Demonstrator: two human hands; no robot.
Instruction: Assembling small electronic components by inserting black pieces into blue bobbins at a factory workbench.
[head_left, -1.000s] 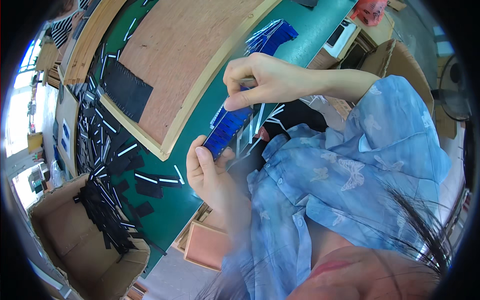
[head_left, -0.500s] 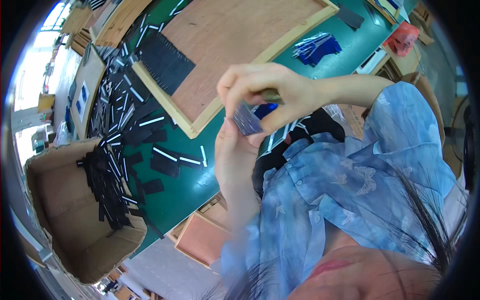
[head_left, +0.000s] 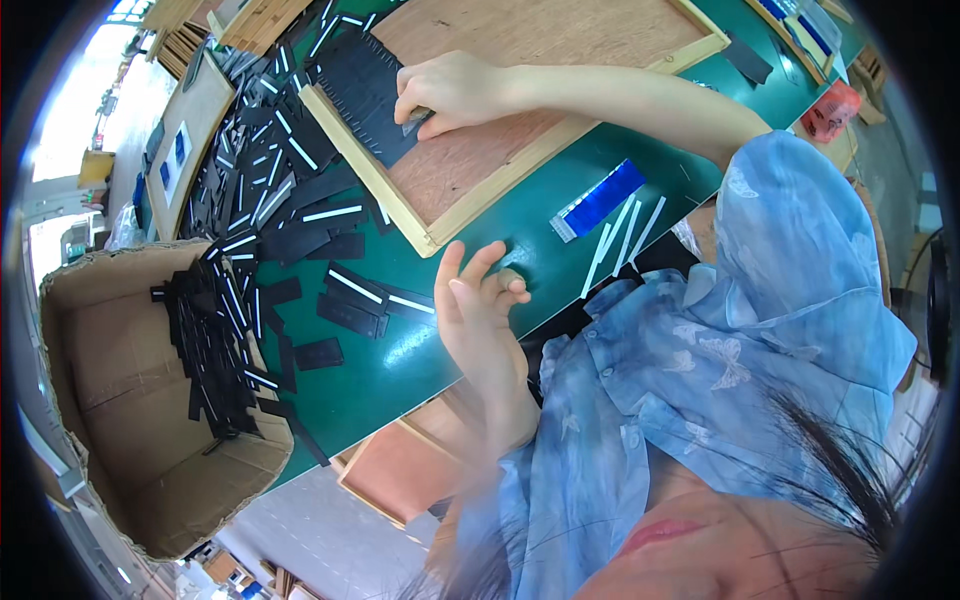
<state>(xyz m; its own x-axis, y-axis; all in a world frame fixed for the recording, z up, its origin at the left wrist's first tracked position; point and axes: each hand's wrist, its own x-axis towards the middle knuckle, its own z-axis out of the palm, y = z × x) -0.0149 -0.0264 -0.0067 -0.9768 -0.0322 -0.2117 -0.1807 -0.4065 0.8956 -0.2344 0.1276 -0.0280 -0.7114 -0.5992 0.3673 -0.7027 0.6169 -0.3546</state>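
A shiny green table (head_left: 400,370) runs across the room on a slant. On it lies a big flat wooden tray (head_left: 440,232) with a pale wood rim. The right hand (head_left: 450,95) is over the tray, its fingers pinched on a small brown-gray thing (head_left: 417,117) that is too hidden to name. Just under that hand, inside the tray, lies a black sheet (head_left: 355,80) with little marks along its edges. The left hand (head_left: 480,295) is near the tray's closest corner, with its fingers loose and apart, gripping nothing.

Right of that corner, a blue piece (head_left: 605,197) lies on the table, with thin white strips (head_left: 625,240) beside it at the table's edge. Left of the tray is a messy heap of black pieces (head_left: 345,315). Farther left and nearer the person is a brown cardboard box (head_left: 110,440), with black strips (head_left: 205,350) over its side. Well right of the tray is a red bag (head_left: 832,110). Gray floor (head_left: 320,520) shows below the table, and bright light comes in far left of the tray.
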